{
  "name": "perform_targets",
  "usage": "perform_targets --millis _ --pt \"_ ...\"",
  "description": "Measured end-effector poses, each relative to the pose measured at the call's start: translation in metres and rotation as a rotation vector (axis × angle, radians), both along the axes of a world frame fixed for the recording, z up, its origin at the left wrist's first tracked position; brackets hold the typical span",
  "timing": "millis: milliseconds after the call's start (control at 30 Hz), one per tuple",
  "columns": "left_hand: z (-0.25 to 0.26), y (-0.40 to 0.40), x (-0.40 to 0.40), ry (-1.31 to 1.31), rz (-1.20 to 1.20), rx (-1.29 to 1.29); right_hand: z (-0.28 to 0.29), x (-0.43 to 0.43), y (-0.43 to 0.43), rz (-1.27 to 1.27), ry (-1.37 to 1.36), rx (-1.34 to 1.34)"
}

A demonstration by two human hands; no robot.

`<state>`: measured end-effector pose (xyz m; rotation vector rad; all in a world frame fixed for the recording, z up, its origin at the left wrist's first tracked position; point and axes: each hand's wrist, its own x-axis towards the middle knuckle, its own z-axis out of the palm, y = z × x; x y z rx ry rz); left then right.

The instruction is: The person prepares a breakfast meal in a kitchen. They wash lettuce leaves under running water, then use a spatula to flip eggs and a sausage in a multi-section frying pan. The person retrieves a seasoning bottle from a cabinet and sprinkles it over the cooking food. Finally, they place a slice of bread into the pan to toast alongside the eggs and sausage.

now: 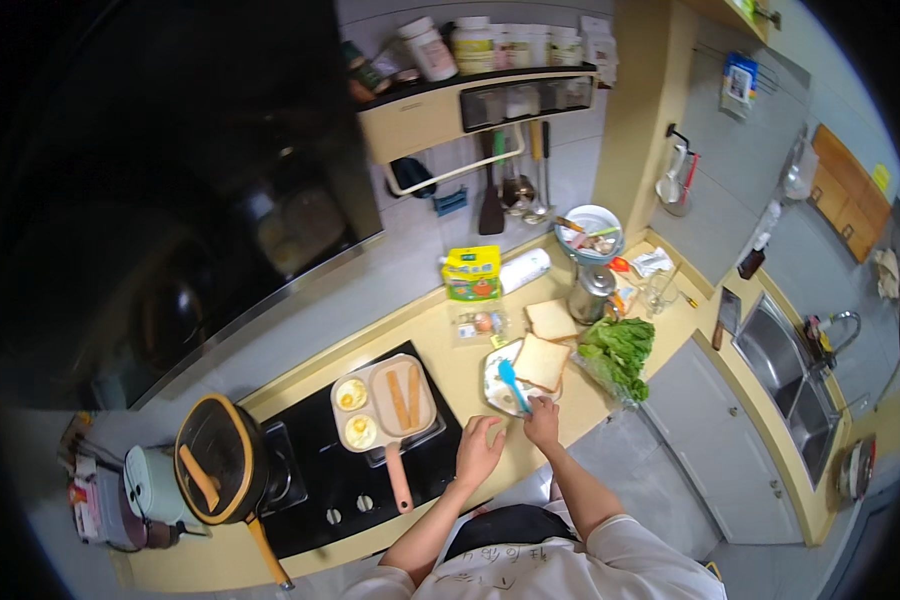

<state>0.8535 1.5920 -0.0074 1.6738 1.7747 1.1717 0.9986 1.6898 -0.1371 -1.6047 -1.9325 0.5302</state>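
My right hand (pixel 541 421) grips the handle end of a blue spatula-like utensil (pixel 507 373), whose head lies over a patterned plate (pixel 495 386). A slice of bread (pixel 541 363) rests partly on that plate, and another slice (pixel 551 320) lies behind it. My left hand (pixel 481 450) is beside the plate at the counter's front, fingers apart, holding nothing. Left of it, a divided pan (pixel 375 390) sits on the black stove with two eggs (pixel 352 394) and two long sausage-like strips (pixel 398 400) in separate compartments. Leafy lettuce (pixel 621 352) in a clear bag lies right of the bread.
A yellow pouch (pixel 472 274), a paper roll (pixel 525 270), a packed egg (pixel 484 322) and a metal pitcher (pixel 592 294) stand or lie behind. A wok (pixel 217 457) occupies the left burner. A cleaver (pixel 726 319) lies beside the sink (pixel 776 360). The range hood (pixel 270 285) overhangs the stove.
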Motion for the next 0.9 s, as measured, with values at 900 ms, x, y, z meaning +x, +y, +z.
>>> perform_targets --millis 900 --pt "-0.102 0.227 0.225 -1.356 0.241 -0.394 0.07 0.233 0.22 0.303 0.568 -0.399"
